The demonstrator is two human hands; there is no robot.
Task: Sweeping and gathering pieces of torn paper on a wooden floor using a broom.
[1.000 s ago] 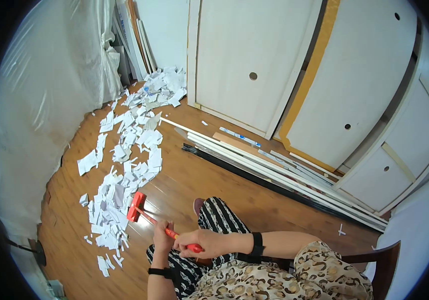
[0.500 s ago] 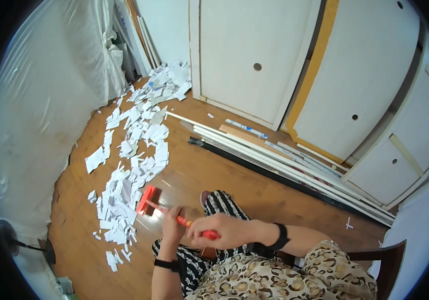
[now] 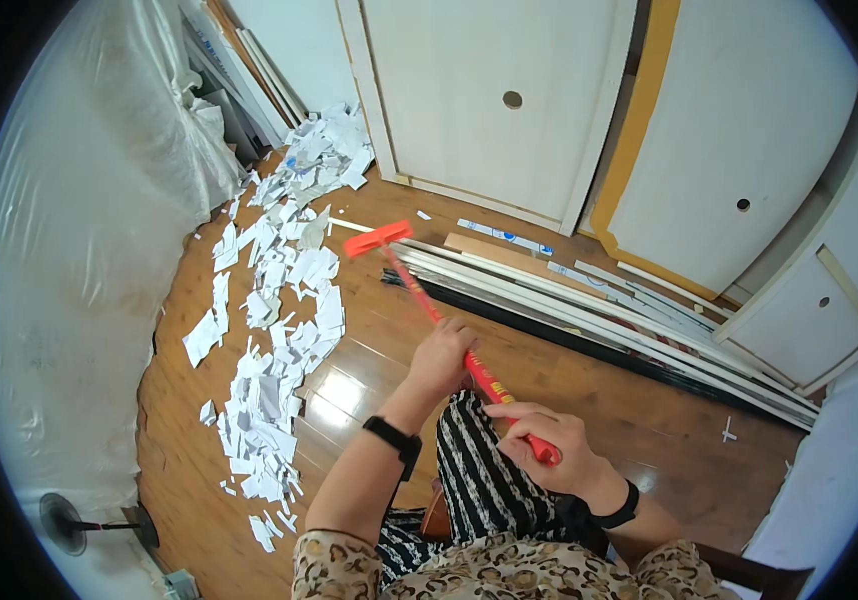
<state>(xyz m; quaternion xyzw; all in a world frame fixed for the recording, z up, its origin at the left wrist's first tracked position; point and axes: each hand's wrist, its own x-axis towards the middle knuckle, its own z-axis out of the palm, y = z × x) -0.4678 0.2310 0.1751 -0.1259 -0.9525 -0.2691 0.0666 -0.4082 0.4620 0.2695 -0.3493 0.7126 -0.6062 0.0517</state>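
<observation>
Both my hands are closed on a red long-handled scraper (image 3: 419,291) with a wide flat head. My left hand (image 3: 443,356) is wrapped round the middle of the handle. Nearer my body, my right hand (image 3: 557,447) grips the handle close to its end. The scraper's head is lifted toward the far side, close to the end of a bundle of white strips (image 3: 549,304), and whether it touches them I cannot tell. To the left, a long trail of torn white paper scraps (image 3: 264,400) lies on the wooden floor (image 3: 369,400).
Sheer plastic sheeting (image 3: 99,220) hangs along the left side. Pale cabinet doors (image 3: 489,150) stand at the back and right, with the strips on the floor before them. A stand fan (image 3: 67,522) is at the lower left, and a chair (image 3: 749,570) is behind me at right.
The scraper has swung from beside the paper scraps up and right toward the strips. Both hands have moved right with it, the left one farther forward.
</observation>
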